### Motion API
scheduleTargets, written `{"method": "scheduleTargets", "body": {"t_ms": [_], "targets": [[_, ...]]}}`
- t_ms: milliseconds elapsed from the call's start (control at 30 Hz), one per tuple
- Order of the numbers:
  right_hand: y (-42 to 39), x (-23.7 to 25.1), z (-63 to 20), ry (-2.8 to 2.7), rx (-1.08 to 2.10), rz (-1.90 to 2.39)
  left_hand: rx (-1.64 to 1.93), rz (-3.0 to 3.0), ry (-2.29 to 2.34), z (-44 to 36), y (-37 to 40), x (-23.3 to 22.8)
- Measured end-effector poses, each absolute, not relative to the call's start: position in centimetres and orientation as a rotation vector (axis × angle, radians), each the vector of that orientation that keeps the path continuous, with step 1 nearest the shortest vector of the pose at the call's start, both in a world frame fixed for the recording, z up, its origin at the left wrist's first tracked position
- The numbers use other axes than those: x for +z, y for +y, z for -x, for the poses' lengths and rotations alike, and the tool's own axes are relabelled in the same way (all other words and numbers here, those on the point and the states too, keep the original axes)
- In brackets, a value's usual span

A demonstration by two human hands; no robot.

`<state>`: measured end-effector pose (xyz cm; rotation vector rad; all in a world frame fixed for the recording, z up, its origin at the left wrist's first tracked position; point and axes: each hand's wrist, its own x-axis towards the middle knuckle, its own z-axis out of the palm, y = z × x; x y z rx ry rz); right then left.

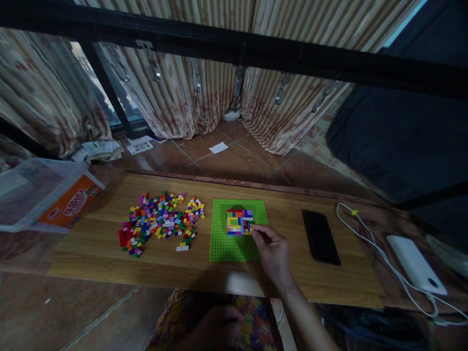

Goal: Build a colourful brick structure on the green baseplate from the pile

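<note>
A green studded baseplate (219, 251) lies on the wooden board. On it stands a small block of multicoloured toy bricks (235, 223), with red, orange, yellow and blue pieces showing. My right hand (273, 253) reaches in from the lower right, its thumb and forefinger pinched at the right side of this block. A small toy brick appears to be between the fingertips, mostly hidden by them. Low in the view, my left hand (221, 324) rests dimly lit over my lap, fingers loosely stretched and holding nothing visible.
A pile of loose bricks (161, 217) spreads left of the baseplate, with a white piece (182, 248) at its near edge. A clear plastic tub (47, 195) stands far left. To the right are a black phone (321, 237), a white power bank (417, 263) and a cable (383, 256).
</note>
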<state>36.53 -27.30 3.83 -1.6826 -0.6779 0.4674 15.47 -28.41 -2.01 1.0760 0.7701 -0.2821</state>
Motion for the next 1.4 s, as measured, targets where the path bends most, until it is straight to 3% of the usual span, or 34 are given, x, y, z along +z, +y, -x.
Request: {"method": "scheduleTargets", "body": {"t_ms": [267,1400], "targets": [[-25.5,4.1,-36.6,-0.959,0.217,2.018,-0.243,-1.040,0.670,-15.3,-28.0,-4.8],[-24.7,2.5,-37.9,-0.458,0.532,1.764,-0.193,-0.977,0.699,-15.4,-28.0,-3.6]]}}
